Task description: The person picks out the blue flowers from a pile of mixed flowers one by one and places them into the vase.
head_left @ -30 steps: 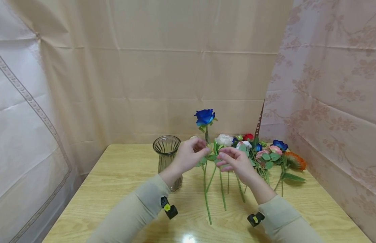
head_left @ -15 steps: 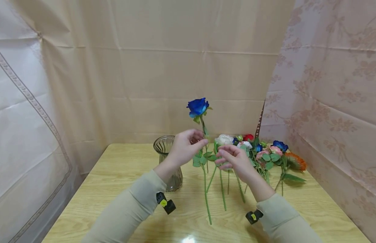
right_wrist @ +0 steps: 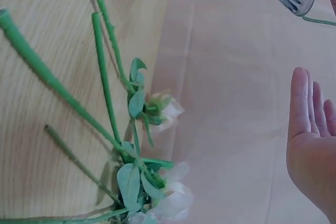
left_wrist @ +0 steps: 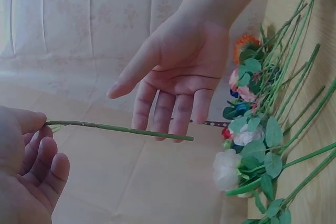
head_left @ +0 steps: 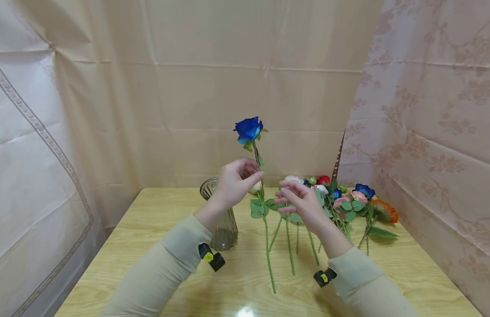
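My left hand (head_left: 234, 184) pinches the stem of a blue rose (head_left: 248, 130) between thumb and fingers, holding it upright above the table. In the left wrist view the bare lower stem (left_wrist: 121, 128) sticks out from the pinch and overlaps the fingertips of my right hand (left_wrist: 184, 61). That right hand (head_left: 302, 204) is held palm inward to the right of the rose, its fingers extended and nothing gripped. Behind my left wrist stands a ribbed, tinted glass vase (head_left: 225, 231), its rim partly hidden by the hand.
Several artificial flowers lie across the table's right half, among them an orange flower (head_left: 385, 210), pink blooms (head_left: 360, 195), a red one (head_left: 323, 179) and a white one (left_wrist: 227, 170). Green stems (head_left: 270, 259) point toward the front edge. Cloth curtains (head_left: 205, 97) hang around the table.
My left hand has risen and moved left with the blue rose, now nearer the vase. The right hand has shifted slightly up and left, with its fingers straighter.
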Demonstrator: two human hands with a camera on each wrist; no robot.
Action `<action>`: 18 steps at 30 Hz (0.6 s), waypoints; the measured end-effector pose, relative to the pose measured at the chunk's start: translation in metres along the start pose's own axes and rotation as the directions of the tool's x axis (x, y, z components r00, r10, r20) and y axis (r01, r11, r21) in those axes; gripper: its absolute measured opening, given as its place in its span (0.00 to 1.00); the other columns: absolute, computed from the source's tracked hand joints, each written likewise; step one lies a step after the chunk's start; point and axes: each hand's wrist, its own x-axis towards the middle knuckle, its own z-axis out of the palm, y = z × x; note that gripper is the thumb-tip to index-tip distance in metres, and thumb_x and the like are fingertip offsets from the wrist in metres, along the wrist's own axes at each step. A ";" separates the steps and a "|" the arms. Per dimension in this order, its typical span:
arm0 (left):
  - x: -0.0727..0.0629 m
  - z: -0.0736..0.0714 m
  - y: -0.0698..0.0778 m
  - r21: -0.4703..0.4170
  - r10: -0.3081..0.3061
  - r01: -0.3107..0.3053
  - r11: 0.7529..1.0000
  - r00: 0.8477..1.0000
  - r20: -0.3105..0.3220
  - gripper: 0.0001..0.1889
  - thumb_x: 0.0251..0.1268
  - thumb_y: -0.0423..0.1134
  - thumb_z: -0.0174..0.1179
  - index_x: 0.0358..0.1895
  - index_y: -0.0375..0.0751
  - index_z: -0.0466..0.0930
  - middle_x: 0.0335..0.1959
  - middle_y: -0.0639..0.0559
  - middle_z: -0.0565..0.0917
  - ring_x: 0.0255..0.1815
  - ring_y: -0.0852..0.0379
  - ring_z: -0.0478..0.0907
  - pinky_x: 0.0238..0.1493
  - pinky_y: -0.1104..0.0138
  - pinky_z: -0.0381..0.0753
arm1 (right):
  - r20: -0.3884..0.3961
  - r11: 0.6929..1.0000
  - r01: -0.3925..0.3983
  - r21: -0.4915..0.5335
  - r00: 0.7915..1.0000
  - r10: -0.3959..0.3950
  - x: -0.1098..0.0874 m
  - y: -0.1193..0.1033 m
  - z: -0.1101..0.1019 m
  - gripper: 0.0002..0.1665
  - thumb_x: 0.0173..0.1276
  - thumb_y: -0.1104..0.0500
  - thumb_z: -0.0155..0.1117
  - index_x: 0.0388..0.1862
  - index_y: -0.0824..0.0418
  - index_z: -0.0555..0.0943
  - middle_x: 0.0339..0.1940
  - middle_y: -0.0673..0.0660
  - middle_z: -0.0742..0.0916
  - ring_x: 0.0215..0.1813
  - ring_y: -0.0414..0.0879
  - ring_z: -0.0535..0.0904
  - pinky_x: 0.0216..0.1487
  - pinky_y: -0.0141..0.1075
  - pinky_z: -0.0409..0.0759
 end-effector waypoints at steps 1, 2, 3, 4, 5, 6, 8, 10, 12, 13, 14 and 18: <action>0.001 -0.002 0.000 -0.002 0.005 -0.005 1.000 1.000 -0.003 0.09 0.71 0.37 0.66 0.46 0.35 0.83 0.32 0.52 0.86 0.30 0.56 0.80 0.32 0.64 0.82 | 0.004 1.000 0.002 0.007 1.000 -0.002 0.001 -0.001 0.001 0.26 0.80 0.53 0.59 0.67 0.67 0.71 0.55 0.68 0.82 0.54 0.62 0.84 0.48 0.56 0.86; 0.002 -0.003 0.001 -0.003 0.012 -0.012 1.000 1.000 -0.007 0.09 0.71 0.37 0.66 0.46 0.35 0.83 0.32 0.51 0.86 0.30 0.56 0.80 0.32 0.64 0.82 | 0.008 1.000 0.003 0.013 1.000 -0.003 0.001 -0.002 0.003 0.26 0.80 0.53 0.59 0.68 0.68 0.70 0.56 0.67 0.82 0.54 0.62 0.84 0.49 0.57 0.85; 0.003 -0.005 0.000 0.001 0.019 -0.019 1.000 1.000 -0.012 0.09 0.71 0.37 0.66 0.46 0.35 0.83 0.32 0.51 0.86 0.30 0.56 0.80 0.32 0.64 0.82 | 0.010 1.000 0.005 0.018 1.000 -0.005 0.002 -0.003 0.004 0.27 0.80 0.53 0.58 0.68 0.68 0.69 0.56 0.66 0.82 0.55 0.62 0.83 0.51 0.58 0.84; 0.004 -0.006 0.000 0.004 0.023 -0.023 1.000 1.000 -0.015 0.09 0.71 0.37 0.66 0.46 0.35 0.83 0.32 0.51 0.86 0.30 0.56 0.80 0.32 0.64 0.82 | 0.013 1.000 0.005 0.028 1.000 -0.006 0.003 -0.004 0.006 0.28 0.80 0.52 0.58 0.69 0.68 0.69 0.56 0.65 0.82 0.57 0.65 0.82 0.52 0.61 0.82; 0.005 -0.008 0.000 0.006 0.025 -0.025 1.000 0.999 -0.019 0.09 0.71 0.37 0.66 0.46 0.36 0.83 0.32 0.51 0.86 0.30 0.56 0.80 0.32 0.63 0.82 | 0.017 0.999 0.006 0.036 1.000 -0.007 0.003 -0.005 0.007 0.28 0.81 0.52 0.58 0.69 0.68 0.68 0.56 0.64 0.82 0.58 0.66 0.81 0.53 0.62 0.81; 0.005 -0.009 0.000 0.005 0.028 -0.028 1.000 0.999 -0.024 0.09 0.71 0.37 0.66 0.46 0.36 0.83 0.32 0.51 0.86 0.30 0.56 0.80 0.32 0.63 0.82 | 0.019 0.999 0.006 0.046 1.000 -0.007 0.004 -0.006 0.009 0.28 0.81 0.52 0.58 0.69 0.69 0.67 0.57 0.64 0.82 0.59 0.67 0.80 0.55 0.64 0.79; 0.007 -0.012 0.000 0.003 0.041 -0.041 0.999 0.999 -0.035 0.09 0.70 0.37 0.66 0.46 0.36 0.83 0.32 0.51 0.86 0.29 0.56 0.81 0.32 0.63 0.83 | 0.023 0.998 0.008 0.057 1.000 -0.009 0.004 -0.007 0.011 0.29 0.81 0.52 0.57 0.70 0.69 0.66 0.58 0.64 0.81 0.62 0.70 0.77 0.57 0.65 0.77; 0.008 -0.015 -0.001 0.001 0.054 -0.054 0.999 0.997 -0.049 0.09 0.70 0.37 0.67 0.46 0.35 0.84 0.32 0.51 0.86 0.29 0.56 0.81 0.32 0.63 0.83 | 0.022 0.998 0.010 0.067 1.000 -0.012 0.006 -0.009 0.013 0.30 0.81 0.51 0.57 0.71 0.68 0.65 0.59 0.64 0.80 0.65 0.73 0.73 0.59 0.65 0.76; 0.011 -0.018 -0.002 0.001 0.072 -0.072 0.997 0.995 -0.075 0.08 0.69 0.36 0.67 0.44 0.35 0.84 0.32 0.50 0.86 0.29 0.56 0.81 0.31 0.64 0.83 | 0.023 0.997 0.015 0.081 1.000 -0.017 0.008 -0.010 0.014 0.31 0.81 0.51 0.57 0.72 0.68 0.64 0.61 0.65 0.79 0.67 0.72 0.71 0.62 0.63 0.75; 0.012 -0.020 -0.002 0.003 0.083 -0.083 0.997 0.992 -0.091 0.08 0.69 0.36 0.67 0.44 0.34 0.84 0.31 0.49 0.86 0.28 0.55 0.81 0.31 0.65 0.82 | 0.023 0.996 0.018 0.086 1.000 -0.021 0.009 -0.011 0.015 0.32 0.81 0.50 0.57 0.73 0.68 0.64 0.62 0.65 0.78 0.68 0.71 0.70 0.63 0.62 0.75; 0.013 -0.022 -0.002 0.003 0.092 -0.092 0.996 0.990 -0.106 0.08 0.69 0.35 0.67 0.44 0.34 0.84 0.31 0.49 0.86 0.28 0.54 0.81 0.31 0.65 0.82 | 0.024 0.996 0.023 0.091 0.999 -0.025 0.011 -0.011 0.016 0.32 0.81 0.50 0.57 0.73 0.68 0.64 0.63 0.65 0.78 0.69 0.71 0.70 0.63 0.61 0.75; 0.017 -0.030 -0.003 -0.006 0.106 -0.108 0.994 0.982 -0.158 0.07 0.70 0.35 0.67 0.42 0.33 0.84 0.29 0.47 0.86 0.26 0.51 0.81 0.28 0.67 0.79 | 0.018 0.993 0.032 0.113 0.999 -0.035 0.016 -0.015 0.020 0.33 0.80 0.49 0.58 0.73 0.68 0.64 0.63 0.66 0.77 0.69 0.71 0.69 0.64 0.59 0.75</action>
